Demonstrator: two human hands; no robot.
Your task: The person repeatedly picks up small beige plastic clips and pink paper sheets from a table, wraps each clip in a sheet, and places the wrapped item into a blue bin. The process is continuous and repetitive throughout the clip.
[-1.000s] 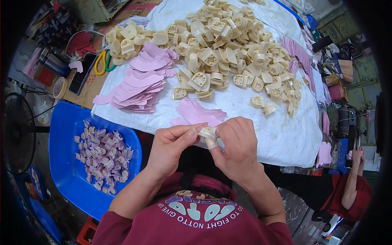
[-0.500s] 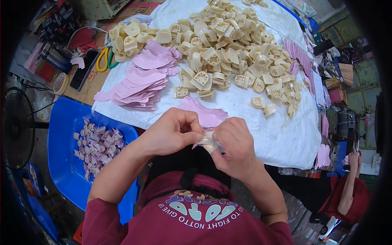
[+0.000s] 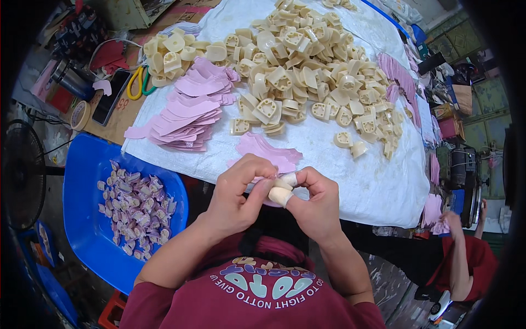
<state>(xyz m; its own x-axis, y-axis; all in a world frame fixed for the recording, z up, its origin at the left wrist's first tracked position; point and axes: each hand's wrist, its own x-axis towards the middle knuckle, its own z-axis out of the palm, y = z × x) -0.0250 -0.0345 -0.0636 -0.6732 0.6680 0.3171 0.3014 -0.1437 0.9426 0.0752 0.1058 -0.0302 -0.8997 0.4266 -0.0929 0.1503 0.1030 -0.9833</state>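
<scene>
My left hand [image 3: 240, 189] pinches at the near edge of the cloth, thumb and forefinger meeting those of my right hand [image 3: 319, 204]. Between them is a small cream plastic shoe heel [image 3: 281, 183], mostly hidden by my fingers. A bit of pink cover material [image 3: 272, 203] shows under the fingertips. Pale coverings wrap the thumb and forefinger of my right hand. Just beyond my hands lie loose pink cut pieces [image 3: 268, 151]. A fanned stack of pink cut pieces [image 3: 183, 118] is further left, and a large heap of cream heels [image 3: 301, 66] spreads behind.
At my left, a blue plastic tub [image 3: 82, 214] holds many pink-covered pieces [image 3: 137, 211]. Scissors [image 3: 136, 83], a phone [image 3: 111, 101] and a tape roll [image 3: 80, 115] lie at the table's left. A black fan [image 3: 24, 170] stands far left. Another person [image 3: 466, 263] works at the right.
Both hands have turned the heel between the fingers, and my right hand's wrapped thumb now shows in front. My left forearm has shifted right. The other person's hands have moved apart.
</scene>
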